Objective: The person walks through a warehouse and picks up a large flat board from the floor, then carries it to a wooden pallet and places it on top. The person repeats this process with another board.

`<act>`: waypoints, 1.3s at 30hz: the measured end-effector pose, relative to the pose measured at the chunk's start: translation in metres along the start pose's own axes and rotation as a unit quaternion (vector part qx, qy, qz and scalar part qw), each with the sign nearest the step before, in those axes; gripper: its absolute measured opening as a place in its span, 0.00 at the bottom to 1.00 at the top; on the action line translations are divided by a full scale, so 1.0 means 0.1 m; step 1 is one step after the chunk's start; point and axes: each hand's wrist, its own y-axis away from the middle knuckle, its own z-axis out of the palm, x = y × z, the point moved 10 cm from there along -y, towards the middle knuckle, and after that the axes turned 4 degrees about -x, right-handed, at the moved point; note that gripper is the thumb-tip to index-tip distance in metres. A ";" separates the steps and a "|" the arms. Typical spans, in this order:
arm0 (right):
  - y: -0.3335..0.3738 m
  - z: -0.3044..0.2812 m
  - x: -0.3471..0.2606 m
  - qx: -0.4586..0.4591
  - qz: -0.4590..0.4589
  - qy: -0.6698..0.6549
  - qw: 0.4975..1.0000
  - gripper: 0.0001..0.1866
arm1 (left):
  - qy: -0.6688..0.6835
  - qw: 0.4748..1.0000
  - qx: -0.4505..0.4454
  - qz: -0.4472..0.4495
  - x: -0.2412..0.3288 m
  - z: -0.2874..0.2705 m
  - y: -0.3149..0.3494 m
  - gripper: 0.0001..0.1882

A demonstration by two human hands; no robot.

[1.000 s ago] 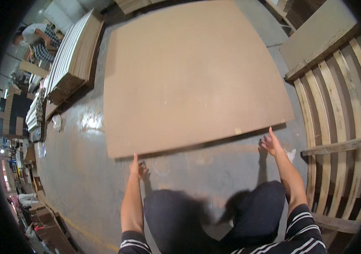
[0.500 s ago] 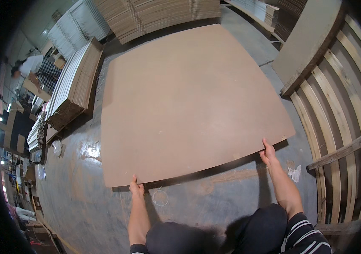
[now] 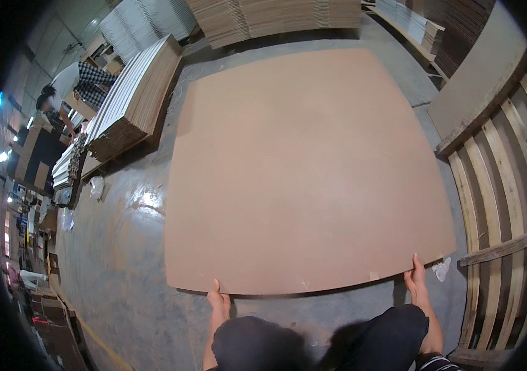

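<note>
A large flat brown cardboard sheet (image 3: pixel 306 173) spreads out in front of me, low over the concrete floor. My left hand (image 3: pixel 217 299) grips its near edge close to the left corner, thumb on top and fingers underneath. Near the right corner, my right hand (image 3: pixel 416 276) holds the same edge, its thumb laid on the upper face. The sheet hides most of the fingers of both hands. Whether the far edge rests on the floor, I cannot tell.
Wooden slatted pallets (image 3: pixel 504 179) stand on the right. A stack of flat boards (image 3: pixel 130 102) lies on a pallet at left, where another person (image 3: pixel 68 86) bends over. More stacked cardboard (image 3: pixel 282 21) stands beyond the sheet. White scraps (image 3: pixel 441 269) lie on the floor (image 3: pixel 115 260).
The sheet and both my hands have come closer to my knees and shifted right in the picture. My view has turned too. The person at left has bent lower.
</note>
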 end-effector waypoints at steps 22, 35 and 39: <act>2.53 -0.31 -0.52 0.048 0.406 0.387 0.826 0.17 | -0.715 0.673 -0.123 -0.143 1.49 -0.92 1.97 0.13; 4.63 2.55 -2.11 -0.298 0.078 0.772 0.556 0.13 | -0.738 0.643 -0.164 0.122 4.01 2.43 4.20 0.11; 4.49 2.71 -2.38 -0.196 0.173 0.517 0.815 0.13 | -0.592 0.766 -0.097 0.231 4.40 2.74 4.60 0.20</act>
